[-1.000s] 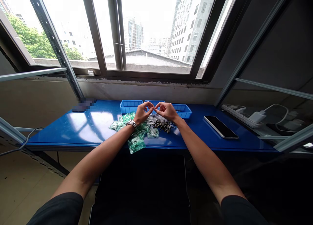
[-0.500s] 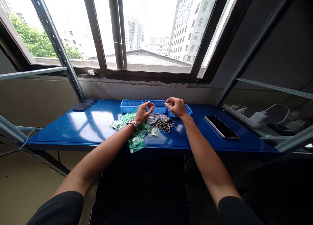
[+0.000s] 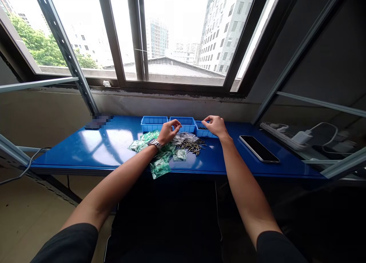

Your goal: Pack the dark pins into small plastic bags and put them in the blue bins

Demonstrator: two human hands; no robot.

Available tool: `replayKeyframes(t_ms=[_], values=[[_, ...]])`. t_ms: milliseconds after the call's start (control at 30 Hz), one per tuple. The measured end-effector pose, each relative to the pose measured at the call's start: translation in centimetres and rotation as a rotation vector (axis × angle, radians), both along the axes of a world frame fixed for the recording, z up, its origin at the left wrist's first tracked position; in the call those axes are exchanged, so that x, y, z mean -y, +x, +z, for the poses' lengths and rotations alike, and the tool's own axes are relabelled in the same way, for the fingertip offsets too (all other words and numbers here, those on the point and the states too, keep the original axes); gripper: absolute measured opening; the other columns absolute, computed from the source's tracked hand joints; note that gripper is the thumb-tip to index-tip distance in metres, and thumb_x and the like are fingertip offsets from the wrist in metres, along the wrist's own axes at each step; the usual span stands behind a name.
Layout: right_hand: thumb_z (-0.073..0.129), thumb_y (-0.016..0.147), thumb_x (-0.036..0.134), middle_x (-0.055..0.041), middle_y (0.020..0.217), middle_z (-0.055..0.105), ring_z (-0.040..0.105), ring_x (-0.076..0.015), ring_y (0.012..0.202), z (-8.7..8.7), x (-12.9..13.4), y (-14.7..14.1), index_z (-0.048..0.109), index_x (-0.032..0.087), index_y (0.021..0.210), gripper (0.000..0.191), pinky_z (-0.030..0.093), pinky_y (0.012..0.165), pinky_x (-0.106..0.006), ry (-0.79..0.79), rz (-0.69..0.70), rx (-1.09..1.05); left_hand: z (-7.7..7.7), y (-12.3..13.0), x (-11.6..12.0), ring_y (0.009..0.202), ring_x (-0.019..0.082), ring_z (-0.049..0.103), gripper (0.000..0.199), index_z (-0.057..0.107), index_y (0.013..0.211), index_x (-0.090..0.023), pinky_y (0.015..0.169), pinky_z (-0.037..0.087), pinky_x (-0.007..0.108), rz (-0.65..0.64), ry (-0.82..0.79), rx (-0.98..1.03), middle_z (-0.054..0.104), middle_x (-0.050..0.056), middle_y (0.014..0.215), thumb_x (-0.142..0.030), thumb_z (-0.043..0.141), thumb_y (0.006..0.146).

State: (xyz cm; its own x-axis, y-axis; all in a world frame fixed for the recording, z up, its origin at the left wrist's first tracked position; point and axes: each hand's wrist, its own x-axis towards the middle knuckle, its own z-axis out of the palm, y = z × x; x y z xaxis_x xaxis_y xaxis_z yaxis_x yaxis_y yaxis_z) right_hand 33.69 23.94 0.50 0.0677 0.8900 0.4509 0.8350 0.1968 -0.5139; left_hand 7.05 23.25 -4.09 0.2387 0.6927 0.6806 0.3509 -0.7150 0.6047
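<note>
Above the pile, in front of the middle blue bin (image 3: 187, 129), my left hand (image 3: 168, 132) has its thumb and fingertips drawn together. Whatever it pinches is too small to make out. My right hand (image 3: 217, 126) hangs over the right blue bin (image 3: 200, 133), its fingertips also closed, and I cannot make out anything in them. Dark thin pieces lie inside that bin. Below the hands is a loose heap of dark and brass-coloured screw-like pieces (image 3: 194, 145), beside clear plastic bags (image 3: 185, 137) and green-tinted plastic packets (image 3: 160, 165).
A left blue bin (image 3: 154, 124) completes the row at the back of the blue table (image 3: 85, 150). To the right lies a phone (image 3: 259, 148), with a power strip and white charger (image 3: 302, 137) beyond it. Metal shelf posts (image 3: 67, 53) frame the table below a window.
My right hand has moved right and slightly down, from near the middle bin to over the right bin. The thin piece at its fingertips no longer shows. My left hand has barely moved.
</note>
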Motion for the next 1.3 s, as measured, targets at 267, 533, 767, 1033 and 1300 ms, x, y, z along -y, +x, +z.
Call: replayKeyframes(t_ms=[267, 533, 767, 1033, 1300], values=[[0.07, 0.083, 0.056, -0.0069, 0.074, 0.071, 0.063, -0.0203, 0.067, -0.7, 3.9, 1.3, 0.079, 0.019, 0.088, 0.038, 0.043, 0.058, -0.029, -0.245, 0.298, 0.074, 0.0, -0.1, -0.1, 0.075, 0.017, 0.066, 0.016, 0.07, 0.089, -0.019, 0.063, 0.045, 0.028, 0.009, 0.005, -0.002, 0.075, 0.004, 0.084, -0.03, 0.061, 0.095], [0.072, 0.085, 0.041, -0.0056, 0.076, 0.072, 0.066, -0.0206, 0.069, -2.2, 5.5, 2.1, 0.079, 0.022, 0.093, 0.022, 0.044, 0.058, -0.029, -0.402, 0.304, 0.18, -0.1, -0.1, -0.1, 0.075, 0.017, 0.066, 0.014, 0.07, 0.089, -0.018, 0.061, 0.043, 0.028, 0.001, 0.01, 0.002, 0.075, 0.004, 0.085, -0.027, 0.061, 0.096], [0.072, 0.086, 0.044, -0.0044, 0.078, 0.072, 0.066, -0.0192, 0.069, -2.9, 5.8, 2.6, 0.074, 0.022, 0.098, 0.025, 0.042, 0.057, -0.029, -0.366, 0.265, 0.205, -0.1, -0.1, -0.2, 0.075, 0.017, 0.066, 0.013, 0.07, 0.089, -0.019, 0.063, 0.043, 0.027, 0.007, 0.007, -0.005, 0.075, 0.003, 0.084, -0.026, 0.062, 0.096], [0.067, 0.089, 0.043, -0.0062, 0.082, 0.073, 0.066, -0.0193, 0.072, -2.6, 6.0, 2.1, 0.077, 0.021, 0.094, 0.024, 0.043, 0.057, -0.028, -0.401, 0.289, 0.215, -0.1, -0.1, -0.2, 0.074, 0.016, 0.066, 0.012, 0.07, 0.089, -0.018, 0.062, 0.043, 0.026, 0.005, 0.012, -0.013, 0.075, 0.003, 0.084, -0.024, 0.062, 0.095], [0.066, 0.086, 0.04, -0.0061, 0.081, 0.073, 0.064, -0.0185, 0.071, -1.8, 6.2, 2.1, 0.073, 0.019, 0.088, 0.022, 0.043, 0.06, -0.028, -0.421, 0.351, 0.225, -0.1, -0.1, -0.1, 0.074, 0.016, 0.066, 0.012, 0.07, 0.089, -0.018, 0.062, 0.045, 0.026, 0.017, 0.011, -0.029, 0.074, 0.003, 0.082, -0.025, 0.062, 0.096]])
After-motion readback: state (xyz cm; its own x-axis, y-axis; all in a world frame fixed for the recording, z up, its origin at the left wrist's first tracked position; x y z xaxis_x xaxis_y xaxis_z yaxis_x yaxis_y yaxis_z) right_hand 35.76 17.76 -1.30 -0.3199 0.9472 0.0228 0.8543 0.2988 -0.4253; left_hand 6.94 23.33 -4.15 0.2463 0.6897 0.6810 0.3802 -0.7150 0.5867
